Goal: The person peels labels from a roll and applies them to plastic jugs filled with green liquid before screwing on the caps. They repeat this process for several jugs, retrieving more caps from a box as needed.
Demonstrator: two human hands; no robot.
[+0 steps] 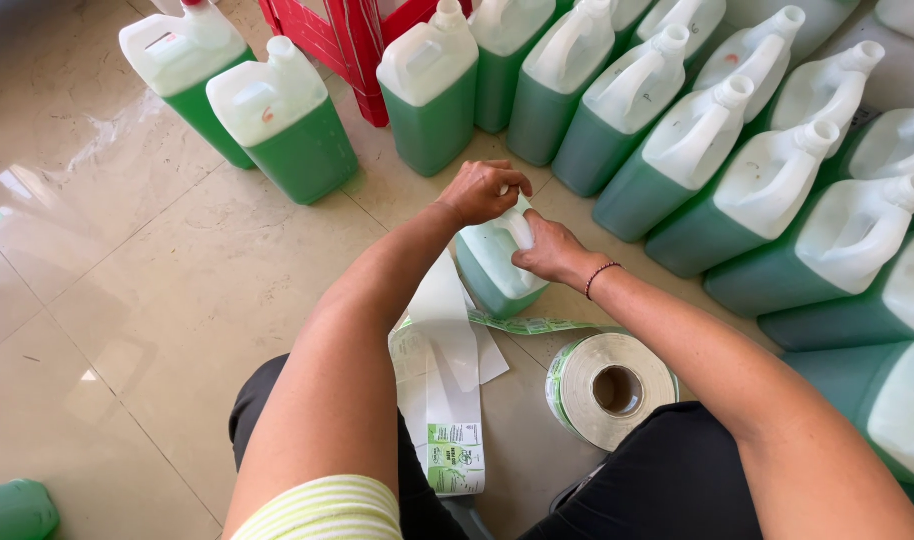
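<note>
- Seemingly, from the head camera, the left hand [482, 190] curls its fingers together on top of the small green jug [494, 262] on the tiled floor [147, 270], between the knees
- The right hand [549, 248] presses the jug's white side, fingers together; smoothing from one edge outward should avoid creases
- Nearby lie the label roll [610, 387] and backing strip [445, 370]
- Hands hide the jug's cap; whether a label is under them is unclear
</note>
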